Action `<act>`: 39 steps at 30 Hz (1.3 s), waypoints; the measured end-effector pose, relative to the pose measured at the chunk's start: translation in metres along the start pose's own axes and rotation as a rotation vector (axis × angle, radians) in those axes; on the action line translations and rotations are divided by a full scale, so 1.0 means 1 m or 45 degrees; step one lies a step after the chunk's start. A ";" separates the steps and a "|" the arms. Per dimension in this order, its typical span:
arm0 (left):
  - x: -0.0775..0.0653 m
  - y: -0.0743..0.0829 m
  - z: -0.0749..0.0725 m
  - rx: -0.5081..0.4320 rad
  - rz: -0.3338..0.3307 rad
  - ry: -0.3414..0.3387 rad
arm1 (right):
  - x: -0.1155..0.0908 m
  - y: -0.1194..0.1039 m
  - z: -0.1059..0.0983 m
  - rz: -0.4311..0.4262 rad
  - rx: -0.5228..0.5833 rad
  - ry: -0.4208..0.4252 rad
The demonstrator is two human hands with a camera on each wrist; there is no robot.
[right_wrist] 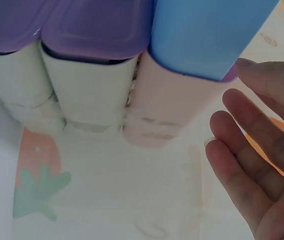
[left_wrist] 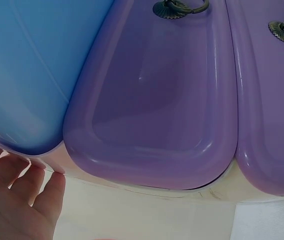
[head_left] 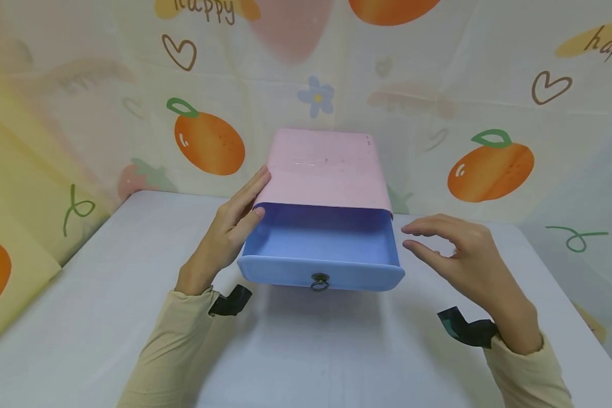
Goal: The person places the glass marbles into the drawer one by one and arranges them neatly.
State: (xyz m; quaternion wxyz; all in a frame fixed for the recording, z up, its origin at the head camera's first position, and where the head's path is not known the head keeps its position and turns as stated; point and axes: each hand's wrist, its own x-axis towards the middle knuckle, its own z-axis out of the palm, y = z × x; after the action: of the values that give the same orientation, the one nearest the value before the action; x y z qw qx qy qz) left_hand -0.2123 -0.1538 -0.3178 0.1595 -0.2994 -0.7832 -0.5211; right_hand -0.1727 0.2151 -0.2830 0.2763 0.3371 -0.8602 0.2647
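Blue drawer [head_left: 280, 272] juts out the front of pink casing [head_left: 326, 167], ring handle [head_left: 320, 277] on its face; left hand [head_left: 223, 233] at the casing's left side, fingers fairly straight, touching it; right hand [head_left: 468, 252] right of the casing, near but apart, fingers and thumb wide; 2 purple drawers [left_wrist: 154, 95] below the casing, closed; white surface [head_left: 311, 351] underneath, fruit-print cloth [head_left: 285, 102] behind the casing

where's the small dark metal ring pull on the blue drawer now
In the head view, the ring pull is centred on the open blue plastic drawer's front, below the pink casing and just right of centre.
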 end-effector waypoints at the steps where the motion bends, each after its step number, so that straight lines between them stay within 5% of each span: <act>1: 0.000 0.000 0.000 -0.002 -0.001 0.000 | -0.001 0.000 0.000 0.008 -0.009 0.000; 19: -0.001 0.001 0.000 -0.004 -0.009 0.004 | -0.017 0.020 0.008 0.043 0.001 0.022; 39: -0.001 0.001 -0.001 0.002 -0.013 0.000 | -0.028 0.053 0.020 0.254 -0.117 -0.083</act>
State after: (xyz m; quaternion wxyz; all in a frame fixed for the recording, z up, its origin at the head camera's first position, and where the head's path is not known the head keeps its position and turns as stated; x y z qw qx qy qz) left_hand -0.2115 -0.1543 -0.3174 0.1571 -0.2953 -0.7850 -0.5213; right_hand -0.1996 0.2476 -0.3298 0.2354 0.2452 -0.9093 0.2401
